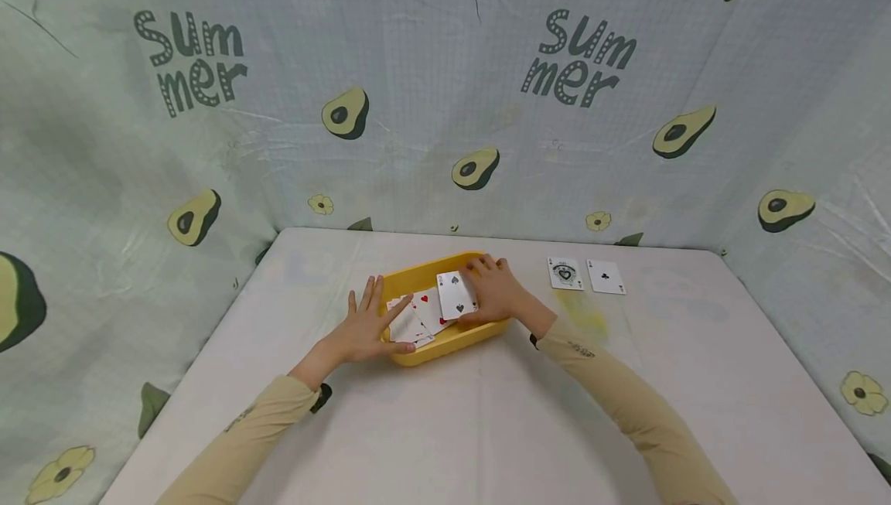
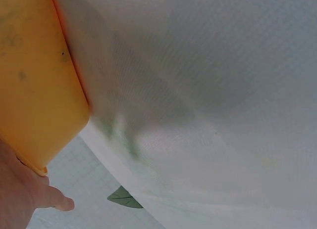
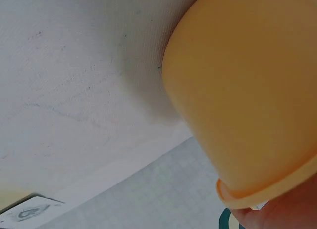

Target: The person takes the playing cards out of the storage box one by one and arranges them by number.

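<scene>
A yellow oblong basket point(image 1: 455, 344) stands on the table, with loose playing cards point(image 1: 426, 308) lying face up in it. In the head view my left hand point(image 1: 358, 331) is spread over the basket's left end. Its index finger reaches over the cards, and its thumb lies by the near rim. At the right end, my right hand point(image 1: 493, 292) holds a spade playing card point(image 1: 454, 296) by its right side, between thumb and fingers. The palm hides part of that card and the basket's interior. Each wrist view shows mainly the basket's outer wall point(image 2: 39, 80).
To the right of the basket, an ace of spades point(image 1: 565, 274) and an ace of clubs point(image 1: 605, 277) lie face up side by side on the white tabletop point(image 1: 431, 428). A printed curtain point(image 1: 418, 64) rises behind the table and along both sides.
</scene>
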Motion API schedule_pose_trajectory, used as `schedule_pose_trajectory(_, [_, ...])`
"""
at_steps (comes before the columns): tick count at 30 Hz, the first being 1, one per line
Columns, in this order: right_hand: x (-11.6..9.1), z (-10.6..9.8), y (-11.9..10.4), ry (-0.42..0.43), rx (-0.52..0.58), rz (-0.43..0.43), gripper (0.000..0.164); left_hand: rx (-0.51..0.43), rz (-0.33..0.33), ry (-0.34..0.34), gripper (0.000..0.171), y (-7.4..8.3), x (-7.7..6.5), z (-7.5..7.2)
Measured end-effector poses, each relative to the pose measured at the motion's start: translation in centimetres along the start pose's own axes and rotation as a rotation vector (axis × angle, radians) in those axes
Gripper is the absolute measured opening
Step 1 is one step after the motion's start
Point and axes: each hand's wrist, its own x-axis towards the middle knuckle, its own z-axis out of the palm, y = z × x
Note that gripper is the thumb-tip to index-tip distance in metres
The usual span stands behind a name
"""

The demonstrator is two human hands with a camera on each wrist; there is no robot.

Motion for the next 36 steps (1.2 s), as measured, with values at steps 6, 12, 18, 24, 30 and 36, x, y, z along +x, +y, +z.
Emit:
schedule_pose_trajectory(6, [-0.5,-0.5,0.5,0.024,0.037,0.002,0.094,0.007,-0.002,0.001,0.088,0.0,0.1,-0.1])
schedule_pose_trajectory(12, [-1.1,-0.9,1.1,0.038,0.064,0.024,0.089,0.004,-0.001,-0.006,0.088,0.0,0.1,-0.1])
schedule_pose_trajectory(18, [-1.8,-1.4,1.7,0.039,0.084,0.044,0.087,0.007,0.002,-0.003,0.088,0.0,0.1,0.0])
schedule_pose_trajectory(24, [-2.5,-1.6,2.5,0.066,0.063,0.045,0.087,0.009,0.007,0.006,0.088,0.0,0.1,0.0])
schedule_pose_trajectory(30, [-3.4,-1.5,3.3,0.075,0.018,0.055,0.088,0.007,0.009,0.009,0.089,-0.1,0.1,0.1])
schedule_pose_trajectory(36, [-4.5,-2.1,3.9,0.110,-0.027,0.059,0.090,0.007,0.008,0.013,0.089,-0.1,0.0,0.1])
